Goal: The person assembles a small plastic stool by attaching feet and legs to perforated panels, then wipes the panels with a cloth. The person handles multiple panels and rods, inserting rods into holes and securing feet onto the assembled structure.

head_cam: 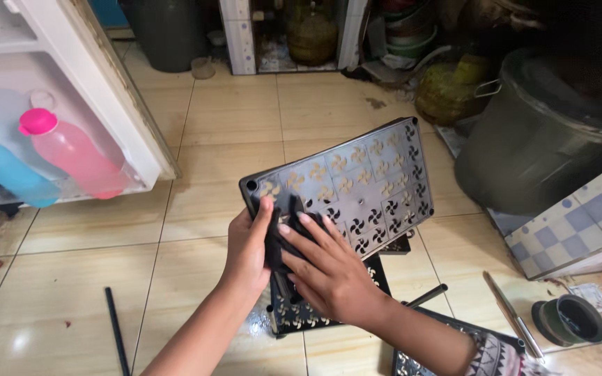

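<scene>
1. The left hand [249, 244] grips the lower left edge of a black perforated panel [357, 181], thumb laid over its face and fingers curled behind
2. The right hand [325, 268] lies nearly flat with fingers spread, pressing a dark cloth [288, 233] against the panel's lower part, just beside the left thumb
3. The panel is held tilted above the floor, its pinwheel-shaped cutouts showing pale on the upper part and dark on the lower right
4. Directly under the hands a second black panel with the same cutouts [301, 310] stands on the tiled floor [196, 202], and the edge of a third [440, 355] shows by the right forearm
5. A thin black rod [116, 327] lies on the tiles to the left; a metal rod [513, 317] and a small round dark lid [569, 320] lie to the right
6. Further out, a large grey pot [531, 146] stands at the right, and an open white fridge door at the left holds a pink bottle [71, 153] and a blue bottle [8, 170]
</scene>
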